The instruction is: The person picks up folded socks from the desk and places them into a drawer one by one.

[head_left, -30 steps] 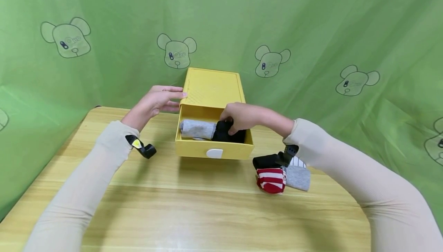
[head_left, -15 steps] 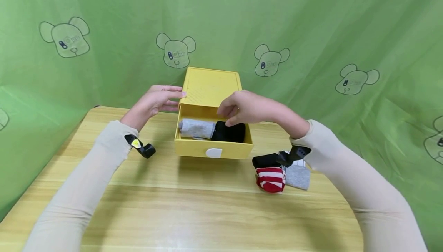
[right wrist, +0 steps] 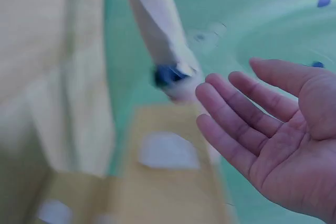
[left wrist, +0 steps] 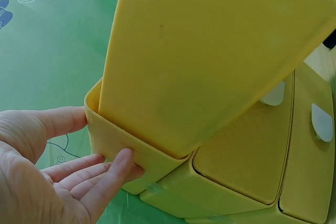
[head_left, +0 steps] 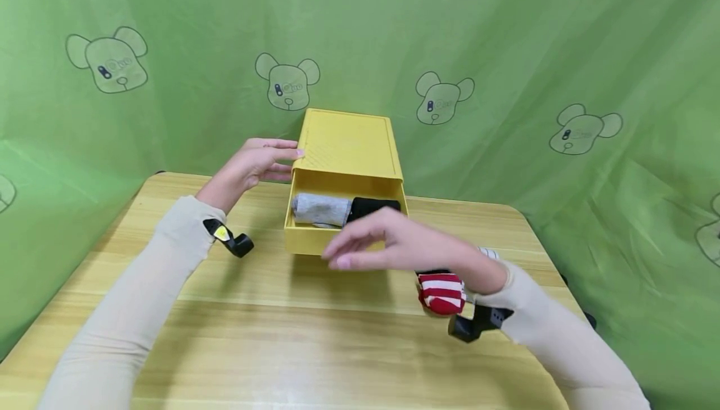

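A yellow drawer unit (head_left: 349, 141) stands at the back of the table, its top drawer (head_left: 306, 241) pulled out. Inside that drawer lie a rolled grey sock bundle (head_left: 322, 209) and, beside it, a folded black sock bundle (head_left: 374, 204). My left hand (head_left: 255, 163) rests on the unit's left side, fingers nearly straight; the left wrist view shows fingertips and thumb (left wrist: 65, 120) against the casing. My right hand (head_left: 399, 244) hovers before the drawer's front, holding nothing, and partly hides it. In the right wrist view its fingers (right wrist: 244, 121) are spread and loosely bent.
Right of the drawer, a red-and-white striped sock bundle (head_left: 441, 294) lies on the wooden table (head_left: 270, 347), with other socks mostly hidden behind my right wrist. Closed lower drawers with white handles (left wrist: 321, 121) sit under the open one. A green curtain (head_left: 360, 35) hangs behind.
My right hand has let go of the black sock bundle, come up out of the drawer and moved toward me, past its front. My left hand has stayed put.
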### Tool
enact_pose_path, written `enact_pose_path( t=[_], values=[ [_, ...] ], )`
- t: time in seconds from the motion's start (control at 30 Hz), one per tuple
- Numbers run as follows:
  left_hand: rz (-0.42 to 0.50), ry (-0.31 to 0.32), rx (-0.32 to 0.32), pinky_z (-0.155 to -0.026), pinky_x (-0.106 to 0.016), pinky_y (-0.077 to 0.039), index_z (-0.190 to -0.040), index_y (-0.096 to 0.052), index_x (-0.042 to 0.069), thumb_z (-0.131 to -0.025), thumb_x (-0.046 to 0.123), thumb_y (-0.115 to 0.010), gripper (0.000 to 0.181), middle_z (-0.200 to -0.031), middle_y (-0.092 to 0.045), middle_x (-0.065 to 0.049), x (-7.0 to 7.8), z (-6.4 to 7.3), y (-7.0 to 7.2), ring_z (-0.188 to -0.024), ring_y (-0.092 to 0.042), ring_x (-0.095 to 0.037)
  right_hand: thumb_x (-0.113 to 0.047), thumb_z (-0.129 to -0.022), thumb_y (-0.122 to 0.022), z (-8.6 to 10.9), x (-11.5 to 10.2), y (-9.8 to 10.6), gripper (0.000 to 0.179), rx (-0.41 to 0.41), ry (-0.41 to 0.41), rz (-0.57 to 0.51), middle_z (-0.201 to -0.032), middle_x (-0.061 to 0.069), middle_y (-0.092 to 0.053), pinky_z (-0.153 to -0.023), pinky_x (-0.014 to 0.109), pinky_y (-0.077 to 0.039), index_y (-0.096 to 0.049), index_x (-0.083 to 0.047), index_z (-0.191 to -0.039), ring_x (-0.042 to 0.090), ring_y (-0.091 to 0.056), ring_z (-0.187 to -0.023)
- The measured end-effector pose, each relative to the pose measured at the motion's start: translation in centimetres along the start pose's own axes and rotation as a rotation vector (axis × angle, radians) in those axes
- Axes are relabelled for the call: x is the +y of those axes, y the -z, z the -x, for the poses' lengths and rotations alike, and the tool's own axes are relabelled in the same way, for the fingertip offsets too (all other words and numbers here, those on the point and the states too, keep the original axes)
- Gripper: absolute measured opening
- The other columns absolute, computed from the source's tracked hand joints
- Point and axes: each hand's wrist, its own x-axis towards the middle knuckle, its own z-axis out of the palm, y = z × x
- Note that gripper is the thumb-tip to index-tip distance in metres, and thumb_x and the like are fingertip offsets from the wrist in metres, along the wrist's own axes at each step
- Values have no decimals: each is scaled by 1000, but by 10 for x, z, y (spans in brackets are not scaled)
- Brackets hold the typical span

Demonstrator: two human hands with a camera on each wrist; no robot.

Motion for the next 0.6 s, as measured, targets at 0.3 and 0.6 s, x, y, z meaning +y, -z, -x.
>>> enact_pose_path(
  t=[0.3, 0.6],
  values=[
    [23, 3, -1, -90, -30, -63, -151, -48, 8, -97, 18, -72, 60, -150, -54, -18, 1, 0, 1, -87, -73, -15, -18, -104, -60, 10, 55, -51, 22, 2, -196, -204, -101, 16, -77, -90, 41, -64, -72, -5, -117, 26, -73, -95],
    [11, 6, -2, -92, -31, -62, -151, -48, 8, -97, 19, -71, 60, -150, -54, -17, 0, 0, -1, -105, -70, -24, -33, -108, -52, 21, 70, -64, 38, 223, -395, -391, -100, 18, -78, -88, 55, -63, -70, -4, -124, 32, -76, -91]
  ],
)
